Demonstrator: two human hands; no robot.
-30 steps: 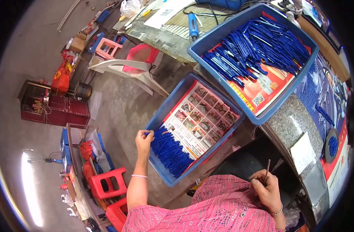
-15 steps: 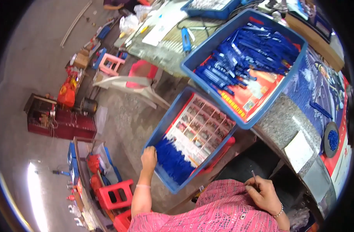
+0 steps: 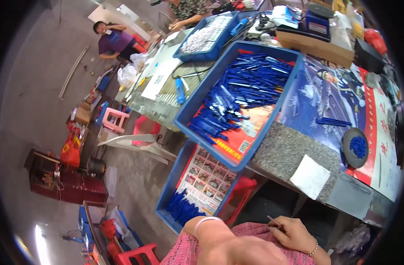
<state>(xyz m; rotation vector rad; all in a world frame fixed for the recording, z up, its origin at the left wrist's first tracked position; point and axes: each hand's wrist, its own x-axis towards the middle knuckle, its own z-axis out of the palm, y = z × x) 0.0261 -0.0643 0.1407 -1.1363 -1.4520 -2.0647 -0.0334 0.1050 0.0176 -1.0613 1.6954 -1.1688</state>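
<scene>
Close to the camera at the lower edge, my left hand (image 3: 244, 251) is raised in front of my pink patterned top; it is blurred and its fingers cannot be made out. My right hand (image 3: 295, 237) rests near my lap, its fingers closed round a thin dark rod-like tool (image 3: 275, 221) whose tip points up. Beyond my left hand a lower blue tray (image 3: 166, 194) holds slim blue pen-like sticks (image 3: 183, 208) on a printed sheet. Above it, on the table, a larger blue tray (image 3: 255, 157) carries a big heap of similar blue sticks (image 3: 250, 81).
On the table's right, a round dish (image 3: 350, 161) holds small blue beads, near a white paper (image 3: 310, 176) and a few loose blue sticks (image 3: 333, 122). Farther off are a blue-handled tool (image 3: 180, 91) and a tray of white pieces (image 3: 201, 55). Two people (image 3: 117, 42) are in the background.
My left hand has left the lower tray's near edge and come up toward the camera. My right hand keeps its tool. The view has tilted up, bringing two people into sight.
</scene>
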